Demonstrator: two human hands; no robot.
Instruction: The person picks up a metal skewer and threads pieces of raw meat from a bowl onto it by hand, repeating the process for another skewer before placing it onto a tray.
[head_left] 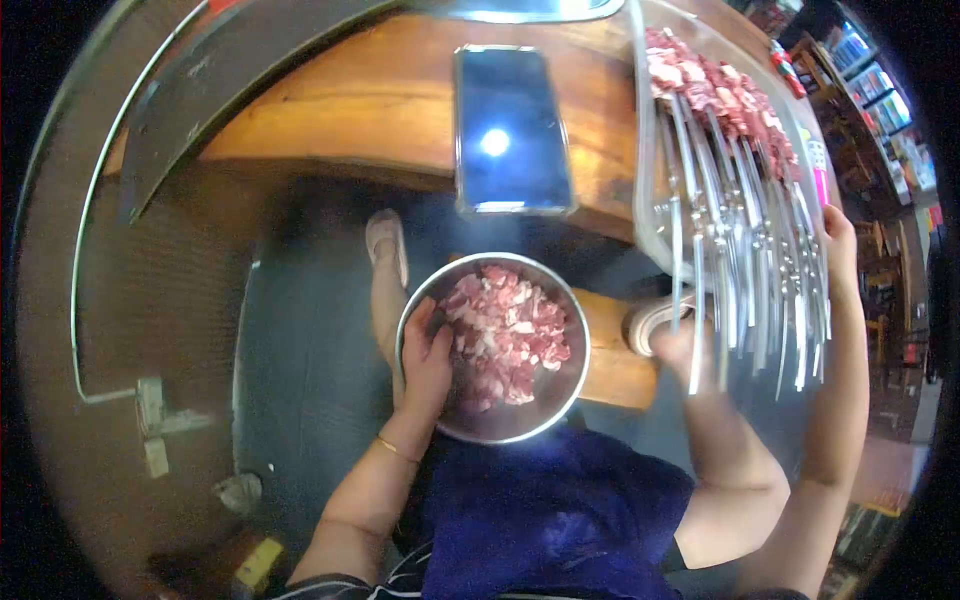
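Observation:
My left hand [428, 365] reaches over the near-left rim of a round metal bowl [583, 378]. Its thumb and fingers are apart at the edge of the cut raw meat [508, 325] inside. Far to the right, my right hand [842, 248] is at the outer side of a clear plastic tray [648, 215], beside the metal skewers [740, 250]; its fingers are mostly hidden. Those skewers carry raw meat pieces [715, 88] at their far ends, and their bare shafts stick out over the tray's near edge towards me.
A phone [512, 130] lies on the wooden table [350, 115], its dark screen reflecting a bright light. Under the bowl's right side is a wooden bench [615, 370]. Dark blue cloth [555, 510] covers my lap. A pink object [820, 185] stands by the tray's right side.

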